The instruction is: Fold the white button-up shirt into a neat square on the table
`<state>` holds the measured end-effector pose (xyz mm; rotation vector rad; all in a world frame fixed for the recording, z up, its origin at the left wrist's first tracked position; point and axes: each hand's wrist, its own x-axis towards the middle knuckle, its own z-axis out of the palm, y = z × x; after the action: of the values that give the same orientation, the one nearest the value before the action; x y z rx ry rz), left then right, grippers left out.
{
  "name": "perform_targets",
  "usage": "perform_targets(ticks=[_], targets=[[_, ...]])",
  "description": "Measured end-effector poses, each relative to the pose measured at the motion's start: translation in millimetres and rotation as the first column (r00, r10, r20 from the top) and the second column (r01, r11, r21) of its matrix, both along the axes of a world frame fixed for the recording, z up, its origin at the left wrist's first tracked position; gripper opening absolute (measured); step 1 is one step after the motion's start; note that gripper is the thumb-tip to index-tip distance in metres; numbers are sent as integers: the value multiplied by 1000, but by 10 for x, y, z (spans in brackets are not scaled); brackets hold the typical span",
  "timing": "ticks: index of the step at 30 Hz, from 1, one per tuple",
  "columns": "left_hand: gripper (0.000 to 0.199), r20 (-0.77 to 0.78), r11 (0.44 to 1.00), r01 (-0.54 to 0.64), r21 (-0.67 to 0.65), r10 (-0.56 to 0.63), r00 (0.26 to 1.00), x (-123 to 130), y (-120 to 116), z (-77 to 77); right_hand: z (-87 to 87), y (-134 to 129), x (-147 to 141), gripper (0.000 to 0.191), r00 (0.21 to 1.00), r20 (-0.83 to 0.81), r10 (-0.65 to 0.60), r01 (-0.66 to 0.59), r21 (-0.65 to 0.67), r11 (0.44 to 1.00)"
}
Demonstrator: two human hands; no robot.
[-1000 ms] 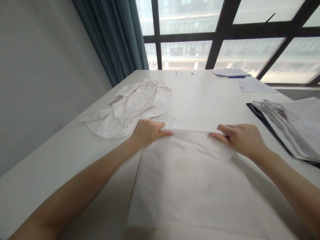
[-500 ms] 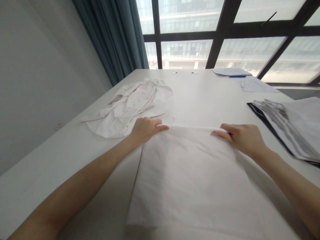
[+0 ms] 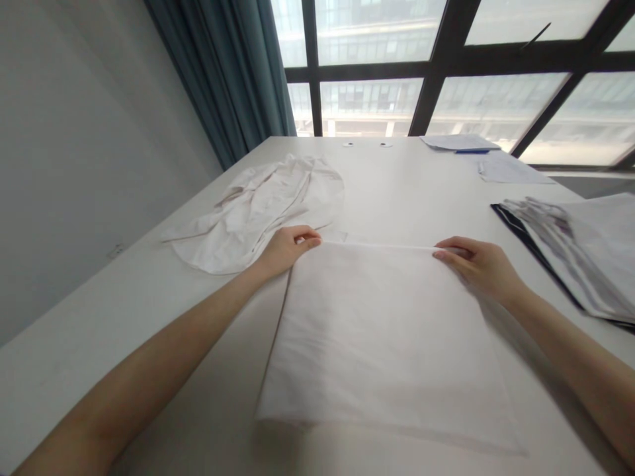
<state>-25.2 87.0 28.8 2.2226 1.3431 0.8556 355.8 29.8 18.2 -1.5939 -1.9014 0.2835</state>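
Observation:
A white folded cloth [image 3: 387,337] stretches between my two hands, its top edge nearly straight and its near edge low in the view. At the far left corner, my left hand [image 3: 292,248] pinches the cloth between thumb and fingers. My right hand [image 3: 473,264] grips the far right corner the same way. Beyond my left hand lies a crumpled white cloth [image 3: 268,205], spread loosely on the white table [image 3: 417,198]. What kind of linen the held cloth is, I cannot tell.
On the right rests a stack of folded white and grey cloths [image 3: 590,244] over something black. Papers [image 3: 461,142] and a blue pen [image 3: 471,151] lie at the back right. A blue curtain [image 3: 233,79] and a window [image 3: 372,106] stand behind the table.
The held cloth has shifted slightly away from me and its near edge now shows. My hands have moved a little farther apart, and the creases near the top edge have smoothed.

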Motion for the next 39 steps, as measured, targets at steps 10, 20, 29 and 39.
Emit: perform_targets(ticks=[10, 20, 29, 39], targets=[[33, -355, 897, 315, 310, -198, 914, 323, -398, -48, -16, -167, -459, 25, 919, 277, 279, -339, 197, 920], [50, -582, 890, 415, 190, -239, 778, 345, -481, -225, -165, -328, -667, 47, 769, 535, 348, -416, 5, 909], [50, -569, 912, 367, 184, -206, 796, 426, -298, -250, -136, -57, -601, 48, 724, 594, 351, -438, 3, 899], [49, -564, 901, 361, 240, -173, 807, 446, -296, -259, -171, -782, -780, 51, 737, 570, 364, -434, -14, 901]])
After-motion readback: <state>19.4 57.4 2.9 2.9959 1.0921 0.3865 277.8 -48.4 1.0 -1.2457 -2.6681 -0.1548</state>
